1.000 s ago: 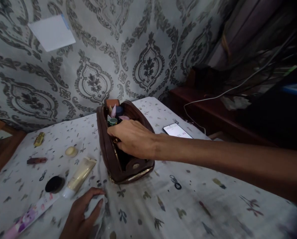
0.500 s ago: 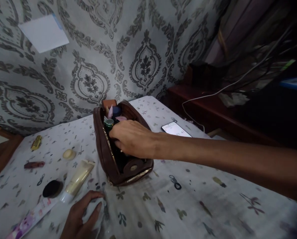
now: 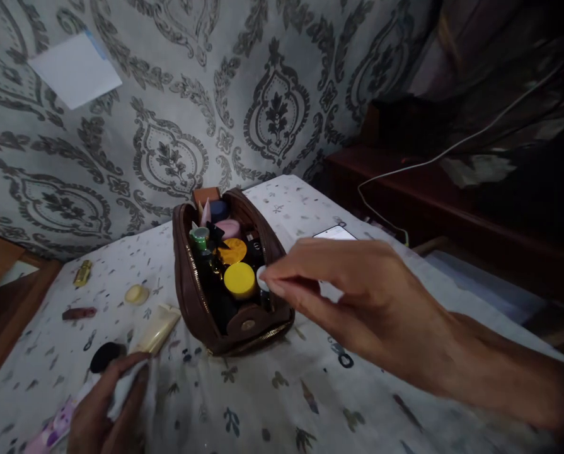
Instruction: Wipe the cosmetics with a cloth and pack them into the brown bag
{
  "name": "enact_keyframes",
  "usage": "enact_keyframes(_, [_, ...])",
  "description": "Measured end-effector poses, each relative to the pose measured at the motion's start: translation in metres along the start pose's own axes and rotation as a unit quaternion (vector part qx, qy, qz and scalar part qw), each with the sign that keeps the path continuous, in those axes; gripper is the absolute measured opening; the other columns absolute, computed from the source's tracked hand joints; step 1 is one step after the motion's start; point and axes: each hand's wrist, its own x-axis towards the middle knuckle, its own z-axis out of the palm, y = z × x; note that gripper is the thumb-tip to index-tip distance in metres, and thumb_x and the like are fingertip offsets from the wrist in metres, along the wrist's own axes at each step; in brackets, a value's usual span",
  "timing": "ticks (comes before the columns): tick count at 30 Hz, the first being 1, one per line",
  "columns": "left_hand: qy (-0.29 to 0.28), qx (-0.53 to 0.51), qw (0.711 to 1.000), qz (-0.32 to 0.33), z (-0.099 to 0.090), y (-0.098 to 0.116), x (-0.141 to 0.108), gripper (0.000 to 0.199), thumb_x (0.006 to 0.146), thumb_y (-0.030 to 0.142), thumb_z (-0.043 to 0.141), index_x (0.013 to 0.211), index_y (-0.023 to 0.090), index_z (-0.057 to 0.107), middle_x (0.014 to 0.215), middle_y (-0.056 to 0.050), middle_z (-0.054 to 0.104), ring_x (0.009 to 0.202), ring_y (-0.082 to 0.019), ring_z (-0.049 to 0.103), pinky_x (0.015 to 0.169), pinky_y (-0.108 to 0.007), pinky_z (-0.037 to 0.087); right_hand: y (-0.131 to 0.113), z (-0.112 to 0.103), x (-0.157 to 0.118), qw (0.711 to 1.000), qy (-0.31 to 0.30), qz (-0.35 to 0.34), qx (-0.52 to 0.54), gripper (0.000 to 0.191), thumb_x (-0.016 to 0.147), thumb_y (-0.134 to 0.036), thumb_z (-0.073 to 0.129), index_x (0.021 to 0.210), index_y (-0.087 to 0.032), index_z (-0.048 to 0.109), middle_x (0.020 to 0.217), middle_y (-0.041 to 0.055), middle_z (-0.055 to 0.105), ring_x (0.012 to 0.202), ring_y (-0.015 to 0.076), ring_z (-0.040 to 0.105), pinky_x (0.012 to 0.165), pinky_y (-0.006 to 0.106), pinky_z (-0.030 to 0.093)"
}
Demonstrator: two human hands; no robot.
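Observation:
An unzipped brown bag (image 3: 187, 277) stands on the patterned sheet, packed with small containers. Among them are a yellow-lidded jar (image 3: 240, 280), an orange-topped jar (image 3: 233, 251), a green-capped bottle (image 3: 200, 238) and a pink item (image 3: 227, 228). Thumb and forefinger of my right hand (image 3: 357, 296) pinch together at a white cap (image 3: 262, 276) along the bag's right side. At the lower left, my left hand (image 3: 109, 403) is closed around a white cloth (image 3: 125, 388), beside a black round lid (image 3: 106, 357) and a cream tube (image 3: 159, 329).
Left on the sheet lie a gold bottle (image 3: 82, 273), a dark red item (image 3: 79, 313), a cream round jar (image 3: 137, 294) and a pink-purple tube (image 3: 55, 425). Behind my right hand is a phone (image 3: 334, 232). A white cable (image 3: 433, 161) crosses dark red furniture (image 3: 380, 170).
My right hand has come up out of the middle of the bag to its right side, uncovering the yellow and orange jars. My left hand has moved left, nearer the black lid.

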Motion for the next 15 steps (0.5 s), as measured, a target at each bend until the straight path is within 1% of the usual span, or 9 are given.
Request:
enact_keyframes(1, [0.006,0.039,0.999,0.034,-0.003,-0.005,0.006,0.032,0.092,0.05,0.047,0.106,0.027,0.063,0.105,-0.002,0.07,0.087,-0.021,0.067,0.068,-0.026,0.052,0.001,0.001,-0.008,1.0,-0.003,-0.009,0.009,0.018,0.095,-0.016,0.053,0.085,-0.016,0.067,0.07,-0.001,0.064,0.062,0.0087,0.055,0.058,0.021,0.042])
enact_keyframes(2, [0.012,0.079,0.994,0.074,-0.004,-0.01,0.011,0.031,0.093,0.048,0.047,0.108,0.026,0.062,0.104,-0.003,0.07,0.086,-0.021,0.067,0.068,-0.028,0.052,0.002,0.001,-0.015,1.0,-0.011,-0.019,0.017,0.018,0.096,-0.016,0.052,0.087,-0.016,0.067,0.07,-0.0003,0.064,0.063,0.0093,0.056,0.059,0.021,0.043])
enact_keyframes(5, [0.036,0.19,0.962,0.192,-0.001,-0.023,0.024,0.035,0.095,0.041,0.042,0.117,0.02,0.059,0.108,-0.011,0.068,0.099,-0.028,0.063,0.083,-0.038,0.051,0.0,0.005,-0.034,0.997,-0.052,-0.04,0.046,0.024,0.099,-0.015,0.045,0.091,-0.016,0.067,0.071,0.0011,0.064,0.065,0.0104,0.057,0.058,0.022,0.045])
enact_keyframes(6, [0.042,0.221,0.949,0.221,0.002,-0.025,0.026,0.037,0.095,0.038,0.041,0.12,0.017,0.058,0.11,-0.013,0.067,0.103,-0.03,0.06,0.088,-0.042,0.049,-0.001,0.007,-0.039,0.996,-0.064,-0.042,0.054,0.025,0.099,-0.015,0.043,0.092,-0.016,0.067,0.07,0.0013,0.064,0.065,0.0106,0.057,0.057,0.022,0.045])
enact_keyframes(8, [0.042,0.266,0.928,0.258,0.008,-0.027,0.027,0.039,0.095,0.032,0.04,0.126,0.012,0.054,0.112,-0.017,0.065,0.106,-0.032,0.057,0.091,-0.045,0.047,-0.004,0.013,-0.048,0.994,-0.089,-0.037,0.059,0.027,0.1,-0.015,0.042,0.093,-0.018,0.068,0.069,0.0008,0.063,0.064,0.0106,0.057,0.057,0.021,0.046])
enact_keyframes(9, [0.042,0.279,0.921,0.267,0.01,-0.027,0.027,0.04,0.095,0.03,0.04,0.127,0.01,0.053,0.113,-0.018,0.065,0.106,-0.033,0.056,0.092,-0.046,0.047,-0.006,0.017,-0.052,0.993,-0.099,-0.03,0.058,0.028,0.1,-0.016,0.042,0.093,-0.019,0.068,0.068,0.0006,0.063,0.065,0.0108,0.058,0.058,0.021,0.048])
enact_keyframes(11, [0.04,0.295,0.918,0.263,0.014,-0.025,0.024,0.041,0.094,0.027,0.041,0.13,0.007,0.051,0.115,-0.02,0.063,0.105,-0.034,0.055,0.092,-0.047,0.047,-0.011,0.026,-0.059,0.992,-0.109,-0.014,0.058,0.03,0.101,-0.018,0.04,0.091,-0.02,0.069,0.068,0.0009,0.065,0.066,0.0114,0.06,0.063,0.022,0.051])
enact_keyframes(13, [0.04,0.299,0.921,0.246,0.016,-0.023,0.02,0.042,0.094,0.025,0.041,0.13,0.005,0.051,0.118,-0.021,0.062,0.105,-0.034,0.055,0.09,-0.048,0.048,-0.018,0.037,-0.064,0.991,-0.119,0.002,0.066,0.034,0.101,-0.019,0.038,0.087,-0.021,0.07,0.071,0.0021,0.067,0.067,0.0124,0.063,0.066,0.024,0.053])
enact_keyframes(15, [0.043,0.277,0.932,0.229,0.016,-0.023,0.017,0.041,0.094,0.024,0.041,0.13,0.006,0.051,0.119,-0.021,0.062,0.106,-0.033,0.056,0.09,-0.047,0.049,-0.024,0.049,-0.068,0.987,-0.142,0.015,0.075,0.037,0.1,-0.019,0.037,0.083,-0.022,0.07,0.07,0.0028,0.068,0.066,0.0136,0.064,0.065,0.025,0.054])
